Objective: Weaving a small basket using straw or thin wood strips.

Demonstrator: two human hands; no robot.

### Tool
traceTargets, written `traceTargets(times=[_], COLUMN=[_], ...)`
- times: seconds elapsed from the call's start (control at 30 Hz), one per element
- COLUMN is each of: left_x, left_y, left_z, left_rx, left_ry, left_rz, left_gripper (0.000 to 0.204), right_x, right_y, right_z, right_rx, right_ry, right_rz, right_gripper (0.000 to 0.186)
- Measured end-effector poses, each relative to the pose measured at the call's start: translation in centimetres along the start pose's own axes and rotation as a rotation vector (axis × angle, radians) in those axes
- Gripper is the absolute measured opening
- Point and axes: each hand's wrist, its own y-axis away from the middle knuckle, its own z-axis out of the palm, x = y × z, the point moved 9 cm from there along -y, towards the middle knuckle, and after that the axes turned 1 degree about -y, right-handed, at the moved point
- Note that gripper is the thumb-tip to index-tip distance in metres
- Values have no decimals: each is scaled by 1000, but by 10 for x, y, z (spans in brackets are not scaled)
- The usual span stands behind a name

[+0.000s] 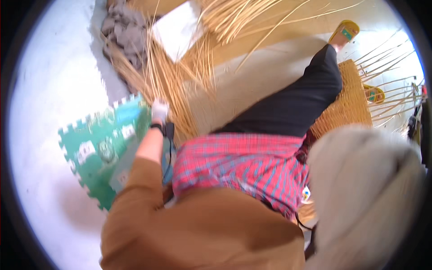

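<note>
My left hand wears a white glove and a dark wrist strap. It reaches forward from a brown sleeve into a loose bundle of long tan reed strands lying on the floor. The glove rests among the strands at the edge of a green foam puzzle mat; whether the fingers are closed around any strand is hidden. My right hand is out of view. A red plaid cloth covers my lap, and my leg in black trousers stretches toward the upper right.
A partly woven reed mat with upright stakes lies beside the leg at right. Yellow sandals are at the far right. A grey crumpled cloth and a white board sit behind the strands. A pale fuzzy shape fills the lower right.
</note>
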Motion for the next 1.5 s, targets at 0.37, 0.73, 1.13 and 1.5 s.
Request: traceTargets(times=[0.37,0.73,1.13,1.5], left_x=[27,36,39,15], left_y=[32,-2,-44,-46], left_z=[91,102,105,-1], left_rx=[-445,-277,-195,78], left_ry=[-216,-353,-173,677], left_rz=[-2,-177,-53,3], left_gripper=[38,51,46,19], right_x=[15,27,97,104], right_y=[5,17,117,123], right_z=[-4,-24,-69,-86], right_rx=[-20,168,736,721], right_ry=[-134,-66,-126,-28], right_rz=[76,211,512,561], right_gripper=[24,30,36,37])
